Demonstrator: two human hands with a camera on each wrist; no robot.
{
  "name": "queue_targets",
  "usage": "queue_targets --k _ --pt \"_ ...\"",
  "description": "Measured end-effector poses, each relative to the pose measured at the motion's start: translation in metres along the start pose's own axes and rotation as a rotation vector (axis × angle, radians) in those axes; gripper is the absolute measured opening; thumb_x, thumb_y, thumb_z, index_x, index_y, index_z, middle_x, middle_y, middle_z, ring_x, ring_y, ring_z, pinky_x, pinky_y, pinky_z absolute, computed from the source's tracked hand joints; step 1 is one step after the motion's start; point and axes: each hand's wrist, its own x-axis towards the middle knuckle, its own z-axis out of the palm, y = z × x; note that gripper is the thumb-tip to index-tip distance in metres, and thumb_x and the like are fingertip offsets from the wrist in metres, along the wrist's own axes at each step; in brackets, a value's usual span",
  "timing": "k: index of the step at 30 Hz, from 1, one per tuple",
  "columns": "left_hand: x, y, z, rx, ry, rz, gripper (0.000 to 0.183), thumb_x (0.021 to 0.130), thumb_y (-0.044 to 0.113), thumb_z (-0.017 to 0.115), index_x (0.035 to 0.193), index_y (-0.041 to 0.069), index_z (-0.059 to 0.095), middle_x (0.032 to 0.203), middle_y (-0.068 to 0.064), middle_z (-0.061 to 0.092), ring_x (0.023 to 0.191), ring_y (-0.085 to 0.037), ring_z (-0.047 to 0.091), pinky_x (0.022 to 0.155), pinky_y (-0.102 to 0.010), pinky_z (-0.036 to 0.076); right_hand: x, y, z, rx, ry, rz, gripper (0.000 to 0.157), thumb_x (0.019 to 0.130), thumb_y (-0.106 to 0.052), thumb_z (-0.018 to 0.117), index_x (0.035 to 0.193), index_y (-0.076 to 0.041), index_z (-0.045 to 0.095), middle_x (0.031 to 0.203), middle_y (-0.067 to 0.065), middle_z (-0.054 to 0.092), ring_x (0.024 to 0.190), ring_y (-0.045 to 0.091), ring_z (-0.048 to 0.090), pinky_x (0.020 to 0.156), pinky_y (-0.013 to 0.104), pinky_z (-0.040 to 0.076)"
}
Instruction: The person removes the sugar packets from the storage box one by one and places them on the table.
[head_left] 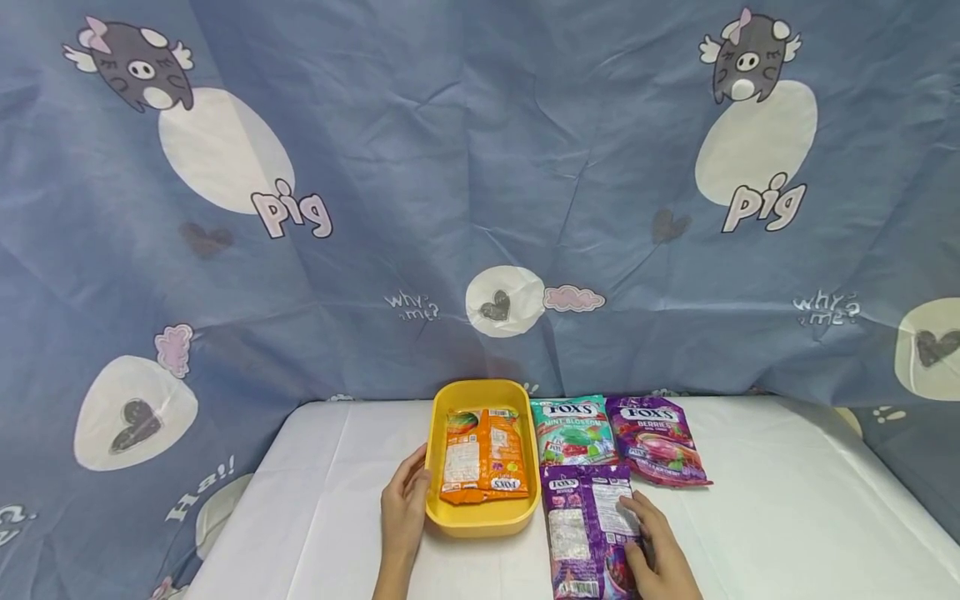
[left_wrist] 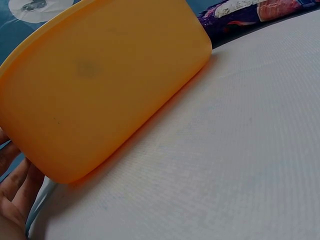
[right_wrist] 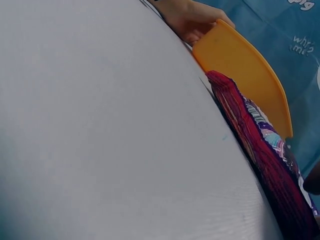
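Note:
In the head view my left hand (head_left: pixel 403 508) rests against the left side of a yellow plastic container (head_left: pixel 483 529); the left wrist view shows its fingers (left_wrist: pixel 15 187) at the container's wall. Inside the container lies an orange Fox's candy packet (head_left: pixel 486 457), back side up. My right hand (head_left: pixel 658 550) touches the right edge of a purple Fox's candy packet (head_left: pixel 577 533), which lies back side up on the white table, just right of the container. A dark fingertip (right_wrist: pixel 313 181) shows over this packet in the right wrist view.
Behind the purple packet lie a green Fox's Mint Blossom packet (head_left: pixel 573 432) and a second purple packet, Fox's Berries (head_left: pixel 654 440), both front side up. The white-covered table (head_left: pixel 337 467) ends at a blue pig-print curtain (head_left: pixel 375 333).

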Motion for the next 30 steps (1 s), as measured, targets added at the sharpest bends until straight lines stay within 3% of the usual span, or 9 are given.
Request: queue_targets --k 5,7,10,12,14,18,24,30 --pt "0.000 0.000 -0.001 0.000 -0.001 0.006 0.037 0.095 0.007 0.052 0.131 0.002 0.053 0.135 -0.015 0.055 0.123 -0.026 0.055 0.092 -0.004 0.045 0.002 -0.003 -0.002 0.019 0.044 -0.014 0.050 0.086 0.007 0.054 0.133 -0.005 0.045 0.140 0.022 0.041 0.123 0.045 0.044 0.093 0.064 0.043" --pt "0.000 0.000 -0.001 0.003 0.002 0.010 0.037 0.095 0.006 0.052 0.131 0.002 0.053 0.135 -0.014 0.055 0.123 -0.026 0.055 0.092 -0.004 0.045 0.003 -0.004 -0.003 0.008 0.075 -0.034 0.049 0.086 0.007 0.054 0.133 -0.006 0.046 0.138 0.019 0.045 0.125 0.030 0.046 0.092 0.064 0.045" --pt "0.000 0.001 -0.001 0.007 0.004 0.011 0.037 0.095 0.006 0.052 0.131 0.002 0.053 0.135 -0.014 0.055 0.123 -0.025 0.055 0.091 -0.004 0.044 0.005 -0.005 -0.003 0.009 0.113 -0.049 0.046 0.088 0.004 0.056 0.132 -0.007 0.048 0.135 0.013 0.050 0.123 -0.004 0.040 0.099 0.030 0.051" --pt "0.000 0.001 -0.001 0.011 0.004 0.011 0.037 0.095 0.006 0.052 0.131 0.002 0.053 0.135 -0.014 0.055 0.123 -0.025 0.055 0.091 -0.003 0.044 0.007 -0.006 -0.003 0.036 0.119 -0.050 0.045 0.089 0.001 0.056 0.133 -0.007 0.047 0.134 0.011 0.051 0.119 -0.020 0.030 0.098 0.006 0.040" --pt "0.000 0.002 0.000 0.012 0.004 0.011 0.037 0.095 0.006 0.052 0.131 0.002 0.053 0.135 -0.014 0.055 0.123 -0.026 0.055 0.091 -0.003 0.044 0.010 -0.007 -0.003 0.083 0.114 -0.047 0.043 0.091 -0.001 0.055 0.133 -0.006 0.046 0.134 0.009 0.051 0.120 -0.022 0.028 0.095 -0.008 0.023" --pt "0.001 0.002 0.000 0.008 0.002 0.015 0.037 0.094 0.005 0.052 0.131 0.001 0.053 0.135 -0.014 0.055 0.123 -0.026 0.055 0.091 -0.003 0.044 0.014 -0.013 -0.002 0.154 0.096 -0.039 0.040 0.095 -0.006 0.053 0.133 -0.006 0.045 0.135 0.009 0.050 0.122 -0.020 0.031 0.096 -0.008 0.025" --pt "0.001 -0.004 0.000 -0.006 0.000 0.013 0.036 0.096 0.011 0.053 0.132 0.004 0.054 0.136 -0.013 0.055 0.123 -0.024 0.054 0.092 -0.004 0.044 0.020 -0.022 0.001 0.225 0.079 -0.025 0.035 0.097 -0.009 0.050 0.132 -0.008 0.045 0.134 0.011 0.051 0.119 -0.021 0.034 0.096 0.002 0.040" --pt "0.001 -0.004 0.000 0.014 0.003 0.012 0.036 0.096 0.010 0.052 0.132 0.004 0.053 0.136 -0.014 0.055 0.124 -0.024 0.054 0.092 -0.004 0.044 0.025 -0.032 0.003 0.291 0.060 -0.016 0.033 0.098 -0.011 0.049 0.131 -0.011 0.047 0.132 0.008 0.054 0.116 -0.014 0.043 0.093 0.007 0.045"
